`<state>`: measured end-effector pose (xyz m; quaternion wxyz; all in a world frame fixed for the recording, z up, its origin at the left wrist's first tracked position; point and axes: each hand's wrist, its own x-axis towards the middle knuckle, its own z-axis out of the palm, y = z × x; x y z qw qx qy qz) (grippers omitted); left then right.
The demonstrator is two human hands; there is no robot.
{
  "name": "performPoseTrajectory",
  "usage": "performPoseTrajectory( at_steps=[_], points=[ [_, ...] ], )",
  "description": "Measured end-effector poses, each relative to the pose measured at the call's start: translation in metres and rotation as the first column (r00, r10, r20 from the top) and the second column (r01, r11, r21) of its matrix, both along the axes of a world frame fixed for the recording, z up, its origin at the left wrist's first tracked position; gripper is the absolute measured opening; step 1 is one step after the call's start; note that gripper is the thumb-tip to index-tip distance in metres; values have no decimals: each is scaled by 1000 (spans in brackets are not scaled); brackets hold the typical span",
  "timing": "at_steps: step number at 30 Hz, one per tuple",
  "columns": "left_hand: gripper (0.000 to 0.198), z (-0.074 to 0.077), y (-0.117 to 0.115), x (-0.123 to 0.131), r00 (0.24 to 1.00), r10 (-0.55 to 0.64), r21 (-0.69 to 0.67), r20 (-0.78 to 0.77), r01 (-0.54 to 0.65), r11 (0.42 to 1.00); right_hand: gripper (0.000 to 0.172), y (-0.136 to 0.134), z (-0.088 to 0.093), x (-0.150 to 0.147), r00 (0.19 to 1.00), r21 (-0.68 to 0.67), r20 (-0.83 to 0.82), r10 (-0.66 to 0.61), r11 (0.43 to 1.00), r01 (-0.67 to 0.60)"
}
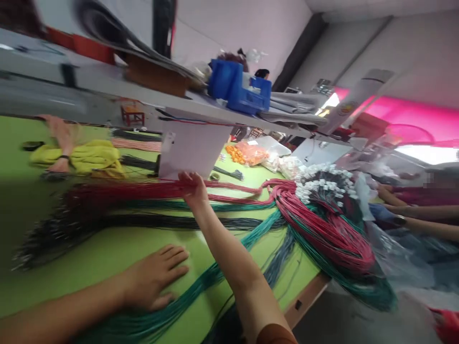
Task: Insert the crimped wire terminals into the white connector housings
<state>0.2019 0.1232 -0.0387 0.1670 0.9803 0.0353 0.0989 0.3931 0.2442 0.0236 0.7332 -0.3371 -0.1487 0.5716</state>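
Note:
My left hand (154, 277) lies flat on the table with its fingers stretched out. Its thumb side is beside a bundle of green wires (211, 277). Farther out, my right hand (193, 188) has its fingers curled around a long bundle of red wires (143, 191). Below it run dark wires (172, 221). On the left, the wires finish in a dark tangle of bare-looking ends (46, 239), blurred by motion. At the right, the bundles meet a thick red coil (322, 234) with many white connectors (322, 184).
A yellow cloth (95, 157) rests at the far left of the green table (21, 200). Above runs a shelf with blue bins (240, 88). Bags of orange parts (247, 153) lie behind. Another person's arms (423, 220) reach in from the right, near clear plastic (394, 253).

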Motion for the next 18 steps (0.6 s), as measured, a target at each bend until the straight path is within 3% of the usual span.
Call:
performPoseTrajectory(
  at_steps=[3, 7, 13, 16, 18],
  points=[
    [57, -3, 2, 4, 994, 65, 57, 88, -70, 996, 18, 13, -3, -69, 992, 34, -80, 97, 995, -94],
    [45, 0, 37, 5, 908, 392, 82, 149, -406, 910, 21, 20, 6, -119, 979, 55, -151, 140, 990, -133],
    [39, 15, 133, -35, 640, 733, 20, 232, -756, 654, 26, -2, 47, -123, 980, 73, -152, 130, 990, -120],
    [40, 11, 156, -53, 533, 808, -23, 250, -831, 556, 31, -29, 77, -116, 985, 97, -138, 100, 991, -87],
    [38, 6, 158, -58, 524, 816, -34, 242, -836, 547, 35, -49, 99, -110, 987, 128, -148, 67, 991, -48]
  ],
)
